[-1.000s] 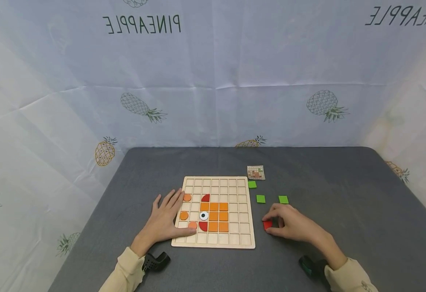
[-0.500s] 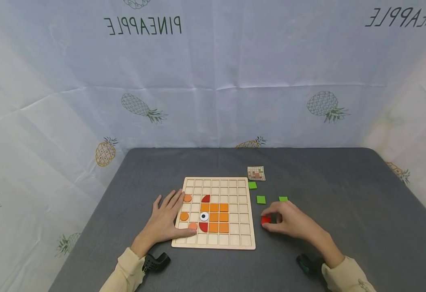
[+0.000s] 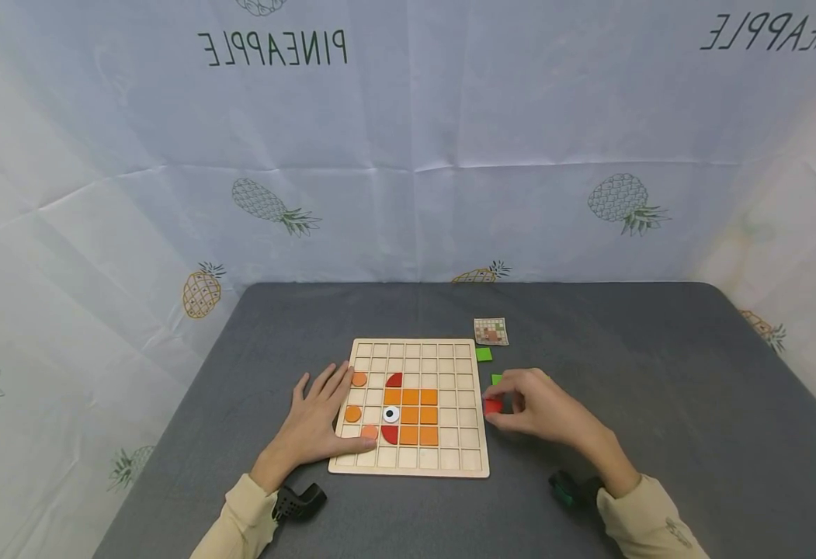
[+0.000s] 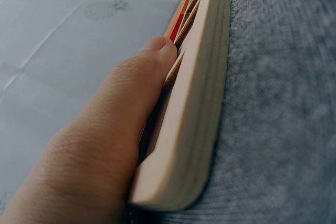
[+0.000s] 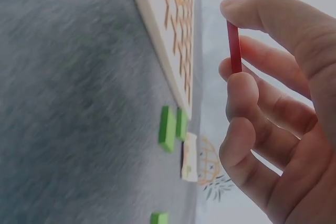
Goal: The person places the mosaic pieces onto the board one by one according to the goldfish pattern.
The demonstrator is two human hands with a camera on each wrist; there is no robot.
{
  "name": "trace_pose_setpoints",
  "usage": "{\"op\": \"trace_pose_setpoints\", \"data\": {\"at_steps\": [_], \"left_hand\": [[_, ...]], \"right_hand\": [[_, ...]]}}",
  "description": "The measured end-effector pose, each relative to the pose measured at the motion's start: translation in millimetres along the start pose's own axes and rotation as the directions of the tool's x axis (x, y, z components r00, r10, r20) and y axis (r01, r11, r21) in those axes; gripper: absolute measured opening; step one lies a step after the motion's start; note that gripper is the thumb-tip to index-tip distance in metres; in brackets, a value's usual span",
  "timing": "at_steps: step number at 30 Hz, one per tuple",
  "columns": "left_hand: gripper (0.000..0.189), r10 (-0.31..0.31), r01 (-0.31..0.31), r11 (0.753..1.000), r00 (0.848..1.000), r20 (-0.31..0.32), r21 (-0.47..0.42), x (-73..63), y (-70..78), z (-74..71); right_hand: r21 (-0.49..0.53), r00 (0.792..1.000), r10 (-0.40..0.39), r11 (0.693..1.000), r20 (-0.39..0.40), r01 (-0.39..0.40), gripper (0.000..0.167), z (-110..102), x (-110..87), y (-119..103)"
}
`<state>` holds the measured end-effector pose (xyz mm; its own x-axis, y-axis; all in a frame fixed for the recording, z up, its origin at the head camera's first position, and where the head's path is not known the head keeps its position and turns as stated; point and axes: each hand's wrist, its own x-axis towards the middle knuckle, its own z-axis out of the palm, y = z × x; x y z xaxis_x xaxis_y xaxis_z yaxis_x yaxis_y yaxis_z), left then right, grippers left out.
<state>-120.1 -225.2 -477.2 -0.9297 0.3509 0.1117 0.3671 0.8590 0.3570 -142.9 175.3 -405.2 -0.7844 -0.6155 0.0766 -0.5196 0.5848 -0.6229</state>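
A wooden grid board (image 3: 460, 462) lies on the dark table, holding orange square tiles (image 3: 419, 416), red quarter-round tiles (image 3: 390, 435), orange discs (image 3: 353, 414) and a white eye disc (image 3: 391, 414). My left hand (image 3: 317, 423) rests on the board's left edge with fingers spread; its thumb (image 4: 121, 98) lies along the near rim in the left wrist view. Just off the board's right edge, my right hand (image 3: 543, 411) pinches a red tile (image 5: 234, 48) between thumb and fingers. In the right wrist view that tile is raised above the table, seen edge-on.
Green square tiles (image 3: 484, 355) lie right of the board, one partly hidden by my right hand. A small printed picture card (image 3: 491, 331) sits at the board's far right corner. A pineapple-print cloth (image 3: 408, 217) hangs behind the table.
My right hand has lifted the red tile and carried it left toward the board, now covering part of a green tile. My left hand has stayed put.
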Motion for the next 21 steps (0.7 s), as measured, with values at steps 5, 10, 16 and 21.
{"op": "trace_pose_setpoints", "data": {"at_steps": [5,10,16,21], "left_hand": [[0.133,0.0,0.0,1.0,1.0,-0.003,-0.001,0.0,-0.2,-0.2],[0.132,0.005,-0.005,1.0,1.0,-0.004,-0.006,0.0,-0.3,-0.1],[0.133,0.006,-0.006,1.0,1.0,-0.006,-0.008,-0.1,-1.0,0.6],[0.133,0.004,-0.004,1.0,1.0,-0.002,-0.01,0.0,-1.6,1.0]], "right_hand": [[0.009,1.0,-0.029,1.0,-0.007,0.029,0.022,0.0,7.9,-5.8],[0.017,0.997,-0.072,0.997,-0.014,0.072,0.02,2.1,16.0,-11.6],[0.041,0.993,-0.12,0.992,-0.017,0.121,0.018,8.5,23.3,-17.5],[0.077,0.991,-0.135,0.988,-0.005,0.135,0.018,16.5,27.7,-21.4]]}}
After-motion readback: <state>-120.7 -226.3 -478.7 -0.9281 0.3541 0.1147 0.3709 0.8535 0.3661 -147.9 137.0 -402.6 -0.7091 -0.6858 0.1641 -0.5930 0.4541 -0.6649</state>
